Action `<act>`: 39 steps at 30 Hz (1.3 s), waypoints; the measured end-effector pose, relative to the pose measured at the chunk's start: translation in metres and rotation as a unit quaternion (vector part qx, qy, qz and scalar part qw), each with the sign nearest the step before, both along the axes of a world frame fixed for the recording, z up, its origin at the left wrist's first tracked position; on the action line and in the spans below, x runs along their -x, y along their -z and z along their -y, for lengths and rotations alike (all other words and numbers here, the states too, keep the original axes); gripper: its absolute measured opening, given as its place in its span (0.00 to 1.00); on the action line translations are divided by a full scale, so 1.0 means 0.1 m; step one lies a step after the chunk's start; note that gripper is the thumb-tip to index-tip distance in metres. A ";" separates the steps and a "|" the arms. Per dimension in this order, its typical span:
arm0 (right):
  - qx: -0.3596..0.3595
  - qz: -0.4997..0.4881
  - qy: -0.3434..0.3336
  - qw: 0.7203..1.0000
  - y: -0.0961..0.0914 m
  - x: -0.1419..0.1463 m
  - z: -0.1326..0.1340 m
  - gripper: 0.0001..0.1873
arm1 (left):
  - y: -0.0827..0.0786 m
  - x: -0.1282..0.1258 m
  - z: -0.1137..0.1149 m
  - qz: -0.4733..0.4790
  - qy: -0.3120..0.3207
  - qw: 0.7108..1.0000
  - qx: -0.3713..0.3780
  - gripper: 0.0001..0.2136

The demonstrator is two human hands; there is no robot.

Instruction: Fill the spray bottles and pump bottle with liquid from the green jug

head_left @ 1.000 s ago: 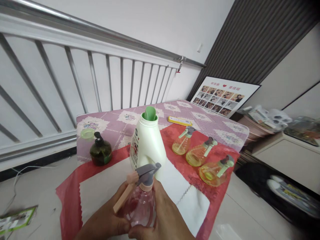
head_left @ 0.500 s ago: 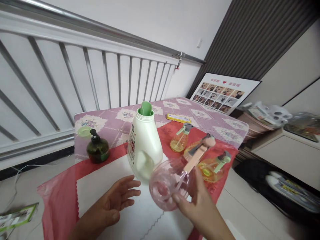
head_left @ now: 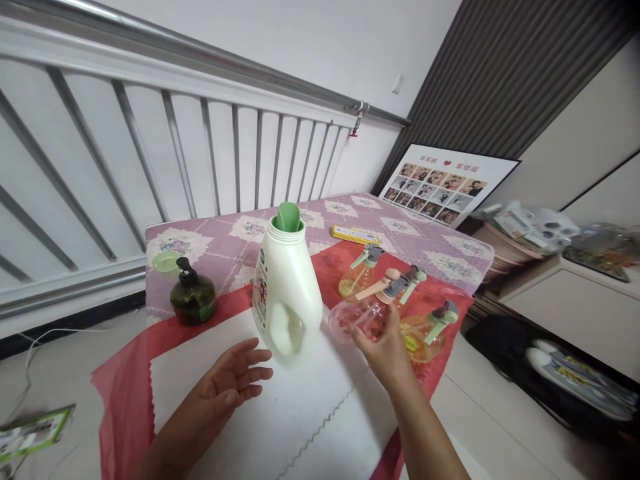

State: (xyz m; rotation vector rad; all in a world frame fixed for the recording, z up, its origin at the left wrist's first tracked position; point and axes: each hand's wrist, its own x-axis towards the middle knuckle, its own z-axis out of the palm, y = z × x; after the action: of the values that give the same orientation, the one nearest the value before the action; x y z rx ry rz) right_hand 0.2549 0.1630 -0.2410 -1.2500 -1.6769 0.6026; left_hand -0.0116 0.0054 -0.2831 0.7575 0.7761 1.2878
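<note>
My right hand [head_left: 384, 348] grips a clear pink spray bottle [head_left: 361, 317] with a grey head and a peach trigger. It holds the bottle tilted over the red cloth [head_left: 170, 330], right in front of the yellow spray bottles. My left hand [head_left: 231, 381] hovers open above the white cloth [head_left: 300, 427], fingers spread, just in front of the big white detergent jug [head_left: 286, 299] with its green open spout. Three yellow spray bottles stand in a row to the right, the nearest one [head_left: 429, 332] beside my right hand.
A dark green pump bottle [head_left: 193, 297] and a pale green cap [head_left: 165, 261] sit at the table's left. A yellow flat box [head_left: 355, 235] lies at the back. White railing runs behind; a photo board [head_left: 445, 190] leans at the right.
My left hand let go of the pink spray bottle and opened. My right hand carried the bottle right and away, towards the row of yellow bottles.
</note>
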 end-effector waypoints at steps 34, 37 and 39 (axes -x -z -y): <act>-0.029 0.083 0.007 0.996 0.39 -0.01 -0.42 0.42 | 0.00 0.06 -0.01 0.014 -0.044 0.999 0.024 0.27; -0.028 0.080 0.001 0.996 0.38 -0.01 -0.41 0.43 | 0.00 0.07 -0.02 0.016 -0.047 0.999 0.022 0.27; -0.026 0.078 0.002 0.997 0.39 -0.03 -0.40 0.45 | 0.00 0.07 -0.02 0.017 -0.059 0.998 0.026 0.27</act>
State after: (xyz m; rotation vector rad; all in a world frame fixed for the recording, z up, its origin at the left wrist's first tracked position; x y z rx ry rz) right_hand 0.2575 0.2030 -0.2797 -1.2900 -1.8074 0.4663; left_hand -0.0185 0.0070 -0.2829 0.6546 0.8327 1.3771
